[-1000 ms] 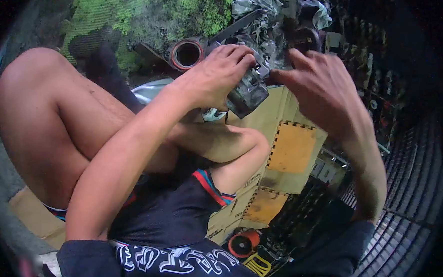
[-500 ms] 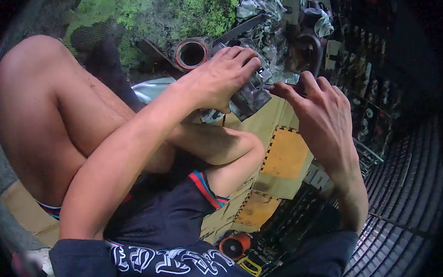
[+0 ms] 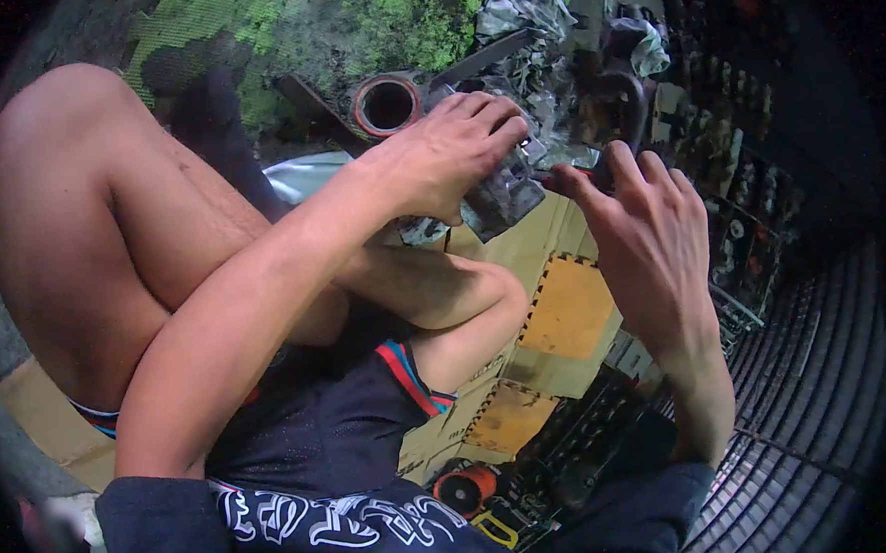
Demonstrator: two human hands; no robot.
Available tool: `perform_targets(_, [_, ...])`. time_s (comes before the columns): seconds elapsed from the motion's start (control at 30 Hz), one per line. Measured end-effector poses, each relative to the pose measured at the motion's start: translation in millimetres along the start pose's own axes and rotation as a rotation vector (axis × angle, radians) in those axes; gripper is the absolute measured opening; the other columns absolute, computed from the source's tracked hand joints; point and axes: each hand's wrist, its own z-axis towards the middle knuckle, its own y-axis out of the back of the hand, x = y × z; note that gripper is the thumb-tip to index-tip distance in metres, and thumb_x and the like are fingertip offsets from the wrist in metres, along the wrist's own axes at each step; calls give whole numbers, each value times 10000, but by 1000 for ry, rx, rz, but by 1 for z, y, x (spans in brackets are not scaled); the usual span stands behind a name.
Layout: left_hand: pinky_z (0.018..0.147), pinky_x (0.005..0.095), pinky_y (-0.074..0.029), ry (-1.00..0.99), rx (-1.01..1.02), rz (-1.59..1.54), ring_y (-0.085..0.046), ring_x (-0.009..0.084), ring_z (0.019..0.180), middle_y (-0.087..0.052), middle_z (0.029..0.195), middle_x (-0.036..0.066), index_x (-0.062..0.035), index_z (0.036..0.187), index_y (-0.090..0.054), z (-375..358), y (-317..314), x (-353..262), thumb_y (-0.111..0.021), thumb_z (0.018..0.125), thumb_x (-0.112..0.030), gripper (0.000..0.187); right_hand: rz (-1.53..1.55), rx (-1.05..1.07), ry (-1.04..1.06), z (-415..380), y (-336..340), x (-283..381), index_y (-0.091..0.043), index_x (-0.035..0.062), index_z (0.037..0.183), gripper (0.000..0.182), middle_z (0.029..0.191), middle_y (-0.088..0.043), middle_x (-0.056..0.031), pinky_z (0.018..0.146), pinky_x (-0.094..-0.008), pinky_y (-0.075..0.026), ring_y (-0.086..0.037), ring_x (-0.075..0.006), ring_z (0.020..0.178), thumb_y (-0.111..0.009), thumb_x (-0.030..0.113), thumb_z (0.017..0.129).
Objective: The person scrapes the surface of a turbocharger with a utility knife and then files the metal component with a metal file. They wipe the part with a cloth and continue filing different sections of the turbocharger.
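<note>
A grey, greasy metal machine part [image 3: 504, 201] lies in front of my bent legs. Over its top and near side, my left hand [image 3: 451, 151] is closed, steadying it with the fingers curled and the thumb lower down. To the right, my right hand [image 3: 646, 221] pinches a slim red-handled tool [image 3: 580, 173]. The tool's thin end points at the right side of the metal part; whether it touches is too small to tell. Most of its handle is hidden behind my fingers.
Behind my left hand stands a metal piece with a red-rimmed round opening [image 3: 387, 105]. Crumpled plastic [image 3: 525, 17] lies at the back. Cardboard [image 3: 561, 235] with orange mat pieces [image 3: 568, 305] is underneath. Dark racks of tools [image 3: 739, 181] and a ribbed shutter [image 3: 800, 398] line the right.
Both hands keep their hold and have hardly moved. The view has shifted slightly.
</note>
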Motion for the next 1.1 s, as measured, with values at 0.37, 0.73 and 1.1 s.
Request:
perform_targets(0.37, [1243, 498, -380, 28, 29, 4, -428, 424, 1469, -474, 1510, 210, 20, 1420, -480, 2, 4, 0, -941, 478, -159, 1064, 15, -6, 113, 23, -1, -29, -785, 259, 1191, 403, 997, -624, -73, 826, -419, -521, -668, -274, 987, -649, 70, 862])
perform_targets(0.73, [1250, 468, -382, 0, 6, -32, -440, 411, 1453, -481, 1507, 196, 20, 1390, -487, 3, 5, 2, -979, 443, -163, 1084, 271, 117, 121, 29, 14, -49, -821, 281, 1209, 408, 953, -653, -67, 799, -430, -563, -686, -288, 946, -723, 81, 867])
perform_targets(1.1, [1258, 470, -371, 25, 38, -91, -432, 412, 1460, -454, 1538, 206, -11, 1434, -455, -2, 13, 1, -1000, 463, -176, 1126, 655, -149, -201, -14, -40, -42, -665, 298, 1434, 532, 1023, -641, -104, 810, -484, -560, -675, -369, 922, -662, 41, 969])
